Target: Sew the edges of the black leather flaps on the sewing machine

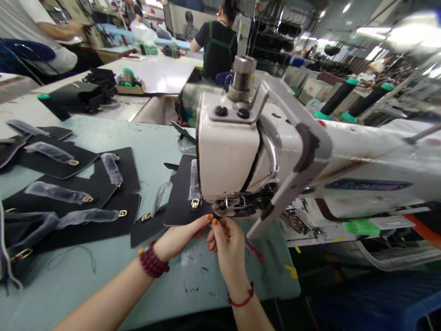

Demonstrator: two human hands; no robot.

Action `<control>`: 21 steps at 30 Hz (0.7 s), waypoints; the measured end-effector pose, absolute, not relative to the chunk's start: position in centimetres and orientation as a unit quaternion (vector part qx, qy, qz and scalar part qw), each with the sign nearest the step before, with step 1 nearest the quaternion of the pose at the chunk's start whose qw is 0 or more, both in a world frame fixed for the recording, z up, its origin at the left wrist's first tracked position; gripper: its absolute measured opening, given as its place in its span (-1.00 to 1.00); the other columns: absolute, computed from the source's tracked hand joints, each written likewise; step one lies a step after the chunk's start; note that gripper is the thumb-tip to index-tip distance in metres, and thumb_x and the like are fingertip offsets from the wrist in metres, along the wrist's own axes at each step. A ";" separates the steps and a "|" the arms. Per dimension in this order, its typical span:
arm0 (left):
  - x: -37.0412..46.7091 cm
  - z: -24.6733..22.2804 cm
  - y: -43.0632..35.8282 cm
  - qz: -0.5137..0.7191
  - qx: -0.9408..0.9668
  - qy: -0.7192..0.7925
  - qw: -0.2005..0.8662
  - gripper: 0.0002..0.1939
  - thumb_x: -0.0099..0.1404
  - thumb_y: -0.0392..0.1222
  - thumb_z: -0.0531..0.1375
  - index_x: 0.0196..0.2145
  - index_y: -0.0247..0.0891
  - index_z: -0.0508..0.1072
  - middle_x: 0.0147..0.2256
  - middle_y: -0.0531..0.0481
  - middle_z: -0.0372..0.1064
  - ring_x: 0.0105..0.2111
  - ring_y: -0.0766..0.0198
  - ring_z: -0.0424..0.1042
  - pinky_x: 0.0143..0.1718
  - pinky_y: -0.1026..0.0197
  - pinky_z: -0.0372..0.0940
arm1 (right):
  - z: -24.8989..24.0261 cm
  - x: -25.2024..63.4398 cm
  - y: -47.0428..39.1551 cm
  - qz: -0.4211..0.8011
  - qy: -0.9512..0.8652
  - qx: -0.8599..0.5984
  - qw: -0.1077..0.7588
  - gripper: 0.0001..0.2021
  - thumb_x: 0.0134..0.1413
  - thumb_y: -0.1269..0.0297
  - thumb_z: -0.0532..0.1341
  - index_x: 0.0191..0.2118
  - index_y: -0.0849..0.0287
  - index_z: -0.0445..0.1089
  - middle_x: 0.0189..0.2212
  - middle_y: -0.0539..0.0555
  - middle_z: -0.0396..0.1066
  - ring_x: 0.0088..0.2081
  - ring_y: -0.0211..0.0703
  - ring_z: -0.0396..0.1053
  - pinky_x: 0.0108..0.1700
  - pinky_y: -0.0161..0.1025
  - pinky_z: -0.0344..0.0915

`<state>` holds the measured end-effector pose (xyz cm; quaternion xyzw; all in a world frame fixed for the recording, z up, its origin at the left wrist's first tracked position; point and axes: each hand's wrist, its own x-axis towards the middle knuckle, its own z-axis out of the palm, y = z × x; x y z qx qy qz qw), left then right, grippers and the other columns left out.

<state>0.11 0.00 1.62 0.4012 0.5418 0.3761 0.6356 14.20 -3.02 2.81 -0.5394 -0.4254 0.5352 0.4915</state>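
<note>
My left hand (186, 235) and my right hand (230, 241) meet just below the needle area of a white sewing machine (229, 151). Both are closed, thumb against fingers, with their tips almost touching. Whatever they pinch is too small and dark to make out. Close behind my left fingers lies a black leather panel (177, 197) with a gold buckle (195, 204) and a plastic-wrapped strap (194, 179). Another black panel (146, 232) extends beneath it to the left. To the right of my right hand, pink-handled scissors (255, 252) are partly hidden.
More black panels (127, 170) with plastic-wrapped straps are spread over the left of the pale green table (155, 285). Thread scraps (191, 288) lie in front. Black thread cones (336, 99) stand behind the machine. A person in a green apron (220, 46) is farther back.
</note>
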 end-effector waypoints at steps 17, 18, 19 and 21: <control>0.1 0.6 1.5 0.373 0.409 0.487 0.675 -0.67 0.11 0.08 0.34 -0.59 -0.19 0.46 -0.61 0.02 0.36 -0.51 0.20 0.36 -0.42 0.18 0.30 | 3.2 13.8 -2.5 0.508 -0.421 -0.563 0.498 -0.63 0.25 0.01 0.17 -0.44 0.21 0.30 -0.62 -0.02 0.35 -0.68 -0.36 0.27 -0.61 -0.43 0.16; 0.1 0.7 1.6 0.372 0.410 0.487 0.675 -0.66 0.11 0.10 0.34 -0.60 -0.19 0.46 -0.62 0.02 0.36 -0.52 0.20 0.35 -0.42 0.18 0.29 | 3.1 13.8 -2.7 0.511 -0.423 -0.559 0.497 -0.63 0.25 0.01 0.16 -0.43 0.22 0.31 -0.62 -0.02 0.35 -0.68 -0.36 0.27 -0.61 -0.43 0.16; 0.2 0.9 1.6 0.372 0.409 0.490 0.674 -0.64 0.11 0.11 0.33 -0.62 -0.20 0.45 -0.62 0.02 0.35 -0.53 0.21 0.34 -0.43 0.18 0.28 | 3.0 13.7 -2.8 0.516 -0.425 -0.555 0.495 -0.63 0.25 0.01 0.16 -0.41 0.23 0.32 -0.61 -0.02 0.36 -0.68 -0.36 0.27 -0.61 -0.43 0.16; 0.4 1.3 1.6 0.389 0.402 0.504 0.658 -0.60 0.09 0.12 0.33 -0.66 -0.22 0.42 -0.65 0.03 0.31 -0.58 0.26 0.28 -0.49 0.19 0.24 | 2.9 13.6 -3.2 0.532 -0.421 -0.547 0.490 -0.64 0.25 0.01 0.17 -0.37 0.24 0.35 -0.61 -0.02 0.36 -0.68 -0.37 0.26 -0.61 -0.44 0.16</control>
